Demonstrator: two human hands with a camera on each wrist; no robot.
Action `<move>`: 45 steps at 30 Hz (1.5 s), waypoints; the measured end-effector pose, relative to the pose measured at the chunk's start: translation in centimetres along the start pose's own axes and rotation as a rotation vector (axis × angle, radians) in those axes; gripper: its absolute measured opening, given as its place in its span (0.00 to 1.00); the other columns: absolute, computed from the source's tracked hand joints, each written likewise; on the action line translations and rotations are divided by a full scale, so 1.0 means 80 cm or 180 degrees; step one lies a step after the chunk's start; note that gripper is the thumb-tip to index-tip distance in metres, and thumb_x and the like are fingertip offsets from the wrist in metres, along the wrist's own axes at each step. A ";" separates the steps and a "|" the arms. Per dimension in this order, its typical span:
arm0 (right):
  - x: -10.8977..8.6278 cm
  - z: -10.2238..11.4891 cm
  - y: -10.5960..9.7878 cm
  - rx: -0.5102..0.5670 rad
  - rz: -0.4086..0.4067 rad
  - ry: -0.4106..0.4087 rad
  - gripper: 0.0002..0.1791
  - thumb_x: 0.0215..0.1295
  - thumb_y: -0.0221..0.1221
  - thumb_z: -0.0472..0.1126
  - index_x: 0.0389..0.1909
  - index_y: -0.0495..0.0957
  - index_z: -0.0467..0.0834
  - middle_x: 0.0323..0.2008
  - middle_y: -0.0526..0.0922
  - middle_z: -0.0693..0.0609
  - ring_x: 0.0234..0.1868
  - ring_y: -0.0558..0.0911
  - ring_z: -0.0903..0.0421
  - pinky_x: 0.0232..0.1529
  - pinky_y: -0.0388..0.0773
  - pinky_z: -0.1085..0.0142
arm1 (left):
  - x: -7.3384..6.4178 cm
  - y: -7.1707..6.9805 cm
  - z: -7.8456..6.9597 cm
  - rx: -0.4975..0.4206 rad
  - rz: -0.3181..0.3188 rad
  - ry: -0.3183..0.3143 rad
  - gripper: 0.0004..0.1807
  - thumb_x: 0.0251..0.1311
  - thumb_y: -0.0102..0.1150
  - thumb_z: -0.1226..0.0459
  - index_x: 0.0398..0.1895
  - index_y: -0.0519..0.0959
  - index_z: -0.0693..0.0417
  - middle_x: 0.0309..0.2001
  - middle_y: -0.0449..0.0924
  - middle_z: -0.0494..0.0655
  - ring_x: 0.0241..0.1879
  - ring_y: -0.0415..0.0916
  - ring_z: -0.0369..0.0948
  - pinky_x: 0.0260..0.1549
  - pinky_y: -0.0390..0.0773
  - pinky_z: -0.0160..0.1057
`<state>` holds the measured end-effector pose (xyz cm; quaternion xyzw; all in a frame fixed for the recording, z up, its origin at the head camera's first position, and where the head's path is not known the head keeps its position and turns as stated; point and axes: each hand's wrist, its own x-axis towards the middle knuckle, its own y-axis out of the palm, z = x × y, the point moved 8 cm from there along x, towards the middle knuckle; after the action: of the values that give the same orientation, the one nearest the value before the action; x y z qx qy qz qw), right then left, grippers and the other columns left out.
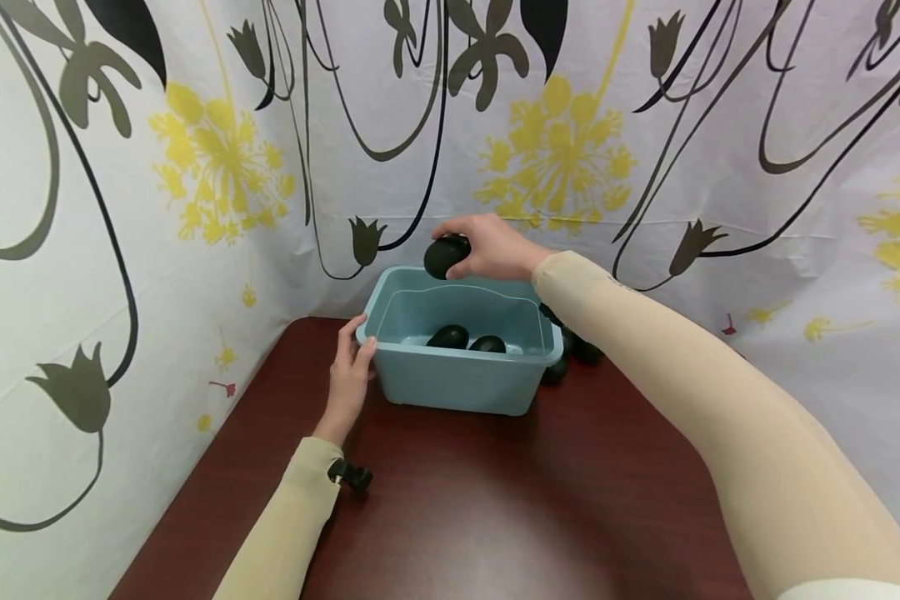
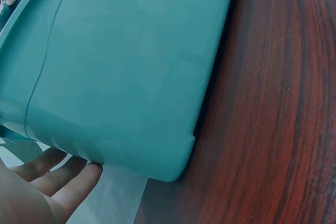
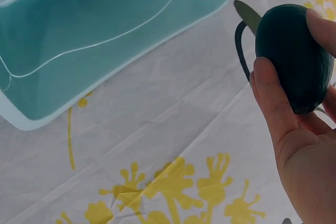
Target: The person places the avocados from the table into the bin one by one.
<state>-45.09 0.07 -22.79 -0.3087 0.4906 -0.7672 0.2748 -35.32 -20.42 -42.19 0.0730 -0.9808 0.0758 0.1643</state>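
A blue-green plastic tub (image 1: 461,379) stands on the table, with two dark green avocados (image 1: 448,337) visible inside. Above its far rim, my right hand (image 1: 495,247) holds another avocado (image 1: 447,256) between thumb and fingers. The right wrist view shows this avocado (image 3: 294,59) gripped at its sides, off to one side of the tub. My left hand (image 1: 350,375) holds the tub's near left corner, thumb at the front rim. In the left wrist view its fingers (image 2: 76,184) touch the outer end wall.
More avocados (image 1: 555,371) lie on the table right of the tub, partly hidden by the tub and my right sleeve. The dark red-brown table (image 1: 450,500) meets flower-patterned cloth (image 1: 390,192) behind and at the sides. A black strap device (image 1: 351,477) sits on my left wrist.
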 end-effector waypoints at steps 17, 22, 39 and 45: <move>0.036 -0.004 -0.002 -0.0318 0.0230 0.0198 0.32 0.59 0.72 0.44 0.66 0.75 0.49 0.57 0.79 0.48 0.51 0.76 0.50 0.52 0.73 0.56 | 0.015 -0.001 0.025 -0.0077 0.0001 0.0058 0.29 0.74 0.51 0.47 0.75 0.59 0.28 0.69 0.66 0.55 0.62 0.69 0.53 0.52 0.73 0.67; 0.039 -0.005 -0.009 -0.0350 0.0200 0.0215 0.32 0.59 0.72 0.44 0.65 0.75 0.48 0.57 0.79 0.47 0.51 0.76 0.49 0.52 0.72 0.55 | 0.019 -0.003 0.036 -0.0043 -0.0068 0.0114 0.28 0.72 0.51 0.42 0.73 0.61 0.21 0.67 0.68 0.51 0.61 0.70 0.52 0.50 0.74 0.67; 0.029 -0.024 -0.001 -0.0273 0.0289 0.0381 0.32 0.65 0.66 0.43 0.70 0.70 0.45 0.67 0.72 0.43 0.66 0.70 0.45 0.61 0.69 0.50 | 0.014 -0.002 0.027 -0.0105 0.0003 0.0005 0.29 0.75 0.51 0.49 0.76 0.59 0.33 0.69 0.65 0.61 0.62 0.69 0.55 0.52 0.72 0.68; 0.014 -0.029 -0.005 -0.0347 0.0282 0.0395 0.30 0.66 0.65 0.45 0.68 0.71 0.46 0.66 0.73 0.46 0.66 0.71 0.46 0.62 0.69 0.50 | 0.002 0.000 0.002 -0.0067 0.0013 0.0023 0.30 0.75 0.50 0.51 0.77 0.58 0.41 0.69 0.65 0.64 0.63 0.69 0.54 0.53 0.72 0.67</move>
<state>-47.58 0.74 -22.92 -0.2530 0.5608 -0.7441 0.2603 -35.48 -20.46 -42.27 0.0689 -0.9811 0.0661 0.1684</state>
